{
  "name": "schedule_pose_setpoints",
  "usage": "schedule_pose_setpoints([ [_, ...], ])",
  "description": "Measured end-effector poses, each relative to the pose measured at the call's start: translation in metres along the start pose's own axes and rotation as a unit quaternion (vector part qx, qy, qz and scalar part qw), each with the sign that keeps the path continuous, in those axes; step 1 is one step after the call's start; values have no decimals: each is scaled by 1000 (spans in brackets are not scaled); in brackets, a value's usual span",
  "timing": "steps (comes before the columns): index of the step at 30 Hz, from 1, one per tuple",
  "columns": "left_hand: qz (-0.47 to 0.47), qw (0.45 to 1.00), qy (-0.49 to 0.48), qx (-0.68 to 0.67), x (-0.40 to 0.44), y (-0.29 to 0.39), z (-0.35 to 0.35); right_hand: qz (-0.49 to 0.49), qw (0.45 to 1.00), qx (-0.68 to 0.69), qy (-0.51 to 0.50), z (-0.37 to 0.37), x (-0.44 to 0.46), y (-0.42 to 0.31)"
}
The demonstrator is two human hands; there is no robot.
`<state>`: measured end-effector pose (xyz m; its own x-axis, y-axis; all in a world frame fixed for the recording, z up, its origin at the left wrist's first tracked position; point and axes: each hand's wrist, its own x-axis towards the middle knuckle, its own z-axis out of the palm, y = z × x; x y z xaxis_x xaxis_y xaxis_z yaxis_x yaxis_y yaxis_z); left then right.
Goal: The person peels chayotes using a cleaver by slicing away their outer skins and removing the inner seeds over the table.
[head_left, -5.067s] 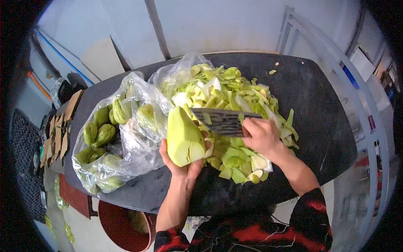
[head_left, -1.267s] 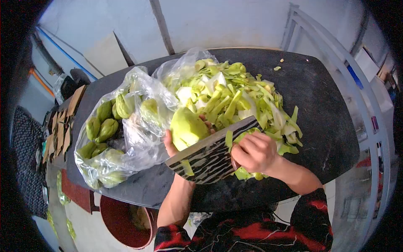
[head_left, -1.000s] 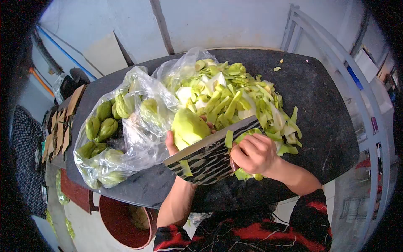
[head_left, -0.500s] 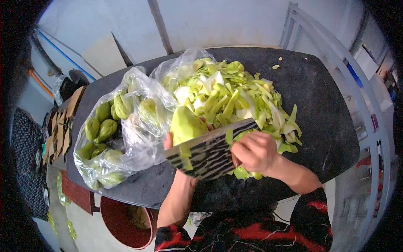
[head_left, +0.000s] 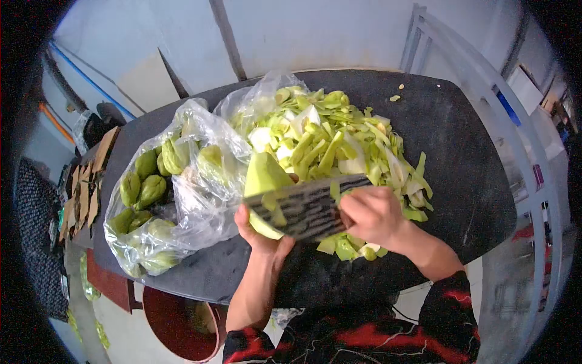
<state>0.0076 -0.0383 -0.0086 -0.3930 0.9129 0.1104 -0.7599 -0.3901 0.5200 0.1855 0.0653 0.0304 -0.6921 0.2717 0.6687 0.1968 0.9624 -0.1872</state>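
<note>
Pale green, the peeled fruit (head_left: 267, 171) sits in my left hand (head_left: 259, 238), fingers wrapped around it, between the plastic bag (head_left: 203, 227) and peelings (head_left: 327, 148). My right hand (head_left: 376, 217), clenched on the cleaver (head_left: 306, 209), now holds the blade flatter than before, exposing the fruit's lower end; rightward, the bench (head_left: 467, 176) runs past the peelings to its edge.

Cleaver (head_left: 306, 209) blurred — peeled chayote (head_left: 264, 174) partly behind it.

Room over right tabletop (head_left: 470, 182); cleaver (head_left: 306, 210) partly bars chayote (head_left: 265, 173); peel heap (head_left: 345, 145) blocks centre.
</note>
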Motion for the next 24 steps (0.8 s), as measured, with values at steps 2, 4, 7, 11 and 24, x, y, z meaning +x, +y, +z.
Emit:
schedule_pose_setpoints([
  [2,-22,999,-17,-22,6,-1,-17,-39,998,32,-25,-7,1,-10],
  [4,-21,999,-25,-21,8,-1,-21,-46,999,24,-14,-2,-1,-8],
  [7,-13,1000,29,-2,-2,-1,-2,24,999,4,-24,12,-2,15],
  [11,-1,1000,15,-1,1,2,2,57,998,2,-16,12,-2,25],
  [24,-32,996,-62,47,-5,1,9,86,995,40,42,14,0,32],
])
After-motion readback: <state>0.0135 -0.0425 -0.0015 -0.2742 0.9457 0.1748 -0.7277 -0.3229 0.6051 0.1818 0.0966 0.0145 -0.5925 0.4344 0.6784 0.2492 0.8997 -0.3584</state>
